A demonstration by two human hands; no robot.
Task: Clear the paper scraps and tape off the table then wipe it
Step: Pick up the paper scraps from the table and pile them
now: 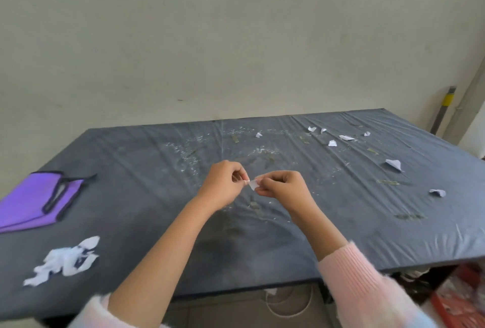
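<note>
Above the middle of the dark grey table [147, 196], my left hand [223, 183] and my right hand [280, 188] together pinch one small white paper scrap [252, 185] with a bit of clear tape. A pile of white paper scraps [63, 260] lies at the near left. Several loose scraps lie at the far right, among them one scrap [393, 164] and another [437, 192]. Strips of greenish tape, such as one strip [388, 182], are stuck to the table top. Fine white crumbs [189, 154] are scattered in the middle.
A purple bag [34, 199] with black trim lies at the left edge. A wall stands right behind the table. A grey pole with a yellow band [443, 110] leans at the far right corner. Red crates [462, 301] sit on the floor under the near right.
</note>
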